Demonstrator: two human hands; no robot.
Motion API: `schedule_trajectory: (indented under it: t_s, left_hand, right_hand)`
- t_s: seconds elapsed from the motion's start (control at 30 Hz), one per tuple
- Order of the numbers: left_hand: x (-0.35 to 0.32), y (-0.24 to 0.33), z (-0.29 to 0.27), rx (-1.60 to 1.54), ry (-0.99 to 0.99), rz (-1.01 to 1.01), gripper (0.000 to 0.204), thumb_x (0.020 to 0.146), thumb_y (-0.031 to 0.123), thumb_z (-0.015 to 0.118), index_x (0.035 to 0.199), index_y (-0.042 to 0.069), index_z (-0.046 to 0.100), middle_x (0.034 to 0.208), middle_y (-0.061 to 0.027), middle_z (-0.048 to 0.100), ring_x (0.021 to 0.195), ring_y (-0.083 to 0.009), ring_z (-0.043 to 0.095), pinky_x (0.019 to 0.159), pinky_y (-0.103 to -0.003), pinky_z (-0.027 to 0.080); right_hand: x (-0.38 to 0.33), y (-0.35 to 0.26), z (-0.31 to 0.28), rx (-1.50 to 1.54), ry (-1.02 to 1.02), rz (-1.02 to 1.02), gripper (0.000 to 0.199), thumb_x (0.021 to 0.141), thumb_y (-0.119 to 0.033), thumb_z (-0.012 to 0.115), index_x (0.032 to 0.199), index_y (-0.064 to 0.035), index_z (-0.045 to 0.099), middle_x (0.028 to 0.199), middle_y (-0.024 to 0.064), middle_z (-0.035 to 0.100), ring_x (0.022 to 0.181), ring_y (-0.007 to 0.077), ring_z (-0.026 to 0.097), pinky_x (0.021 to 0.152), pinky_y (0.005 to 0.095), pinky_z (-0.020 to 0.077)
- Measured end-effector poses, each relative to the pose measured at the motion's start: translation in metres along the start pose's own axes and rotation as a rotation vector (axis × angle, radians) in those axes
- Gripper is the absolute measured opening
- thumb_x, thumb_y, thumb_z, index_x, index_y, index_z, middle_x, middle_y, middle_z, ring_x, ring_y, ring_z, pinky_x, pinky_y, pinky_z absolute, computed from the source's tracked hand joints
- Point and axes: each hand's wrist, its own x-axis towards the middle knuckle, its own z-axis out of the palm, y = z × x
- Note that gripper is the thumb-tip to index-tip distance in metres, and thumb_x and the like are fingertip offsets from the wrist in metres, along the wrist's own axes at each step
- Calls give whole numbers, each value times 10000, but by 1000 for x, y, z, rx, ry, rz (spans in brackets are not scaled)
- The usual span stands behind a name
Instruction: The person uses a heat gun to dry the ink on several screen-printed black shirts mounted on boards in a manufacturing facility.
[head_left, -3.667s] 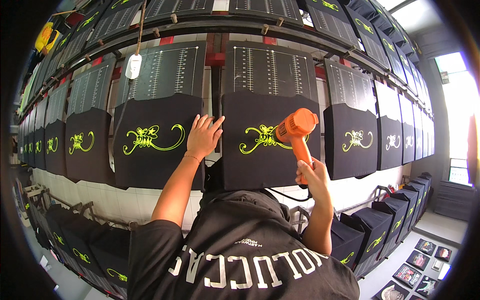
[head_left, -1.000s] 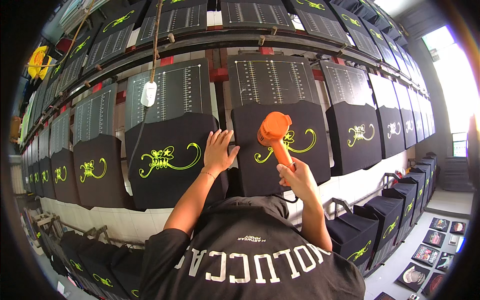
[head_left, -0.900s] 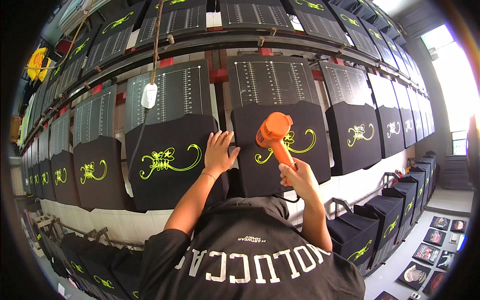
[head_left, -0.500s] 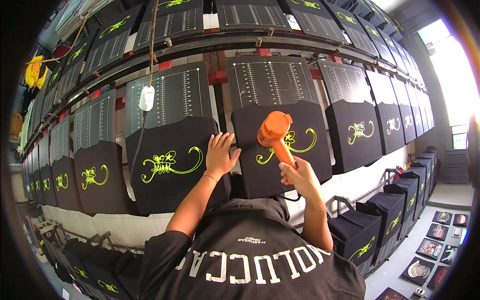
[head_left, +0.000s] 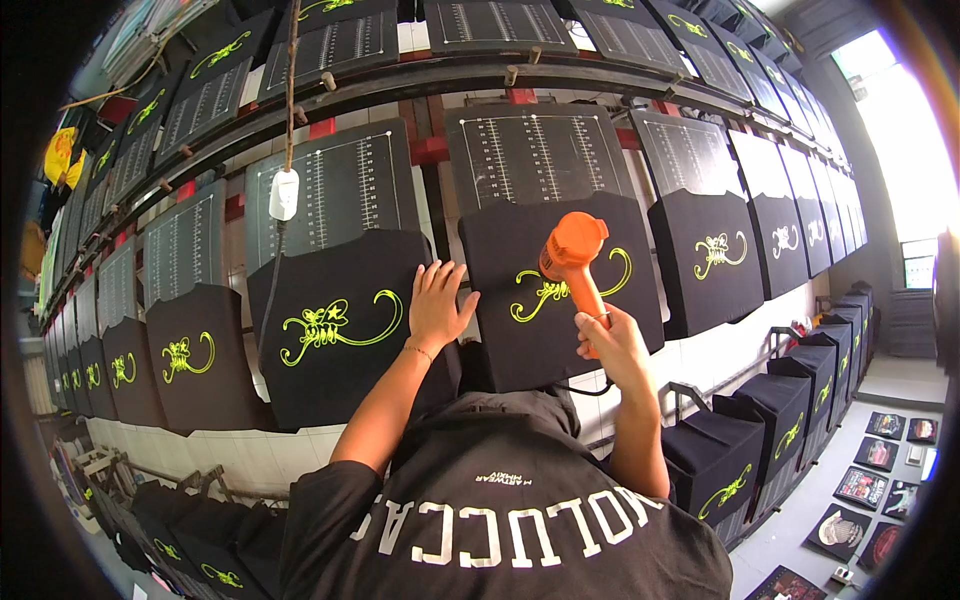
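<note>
My right hand (head_left: 618, 348) is wrapped round the handle of an orange heat gun (head_left: 577, 246), whose head hangs above a black shirt (head_left: 500, 245) with a yellow-green line print. The heat gun's head hides part of that print. A dark cord (head_left: 590, 391) shows below my right hand. My left hand (head_left: 437, 308) lies with fingers stretched out at the right edge of the neighbouring black shirt (head_left: 350, 275), by the gap between the two boards. That shirt bears a whole yellow-green print (head_left: 340, 327).
Rows of dark printing boards (head_left: 535, 150) with white scale marks carry more black shirts. A white plug connector (head_left: 284, 194) hangs on a cord at left. Behind the boards runs a dark metal rail (head_left: 400, 82). Printed pieces (head_left: 845, 530) lie on the floor at lower right.
The heat gun and my right hand have shifted slightly right over the shirt, uncovering more of the print's left part. My left hand stays nearly where it was. The whole view has shifted slightly.
</note>
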Motion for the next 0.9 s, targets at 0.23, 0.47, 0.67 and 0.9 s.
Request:
schedule_trajectory:
  t_s: [0.23, 0.47, 0.67, 0.9]
  left_hand:
    - [-1, -2, 2, 16, 15, 17, 494, 951, 449, 559, 1330, 132, 580, 1369, -118, 552, 1350, -321, 430, 1183, -511, 229]
    - [1, 0, 2, 2, -5, 6, 474, 951, 434, 553, 1306, 126, 616, 1360, -126, 565, 1343, -324, 444, 1185, -510, 233]
    - [1, -1, 2, 4, 4, -2, 471, 933, 419, 570, 1296, 124, 629, 1352, -132, 570, 1335, -323, 453, 1187, -511, 240]
    - [1, 0, 1, 9, 2, -4, 470, 934, 415, 568, 1297, 123, 631, 1348, -136, 574, 1333, -321, 456, 1188, -515, 240]
  right_hand:
    - [-5, 17, -17, 69, 45, 37, 322, 931, -278, 673, 1010, 28, 612, 746, 21, 587, 591, 83, 594, 551, 222, 494]
    - [-18, 29, -24, 135, 136, 25, 307, 941, -268, 669, 1026, 21, 608, 744, 16, 575, 588, 80, 575, 547, 226, 490]
    - [-25, 37, -35, 227, 101, 25, 286, 952, -252, 657, 1013, 22, 601, 743, 21, 575, 588, 83, 555, 551, 236, 491]
    - [-32, 35, -42, 303, 87, 65, 268, 951, -238, 662, 987, 17, 588, 737, 15, 565, 593, 87, 567, 549, 236, 489]
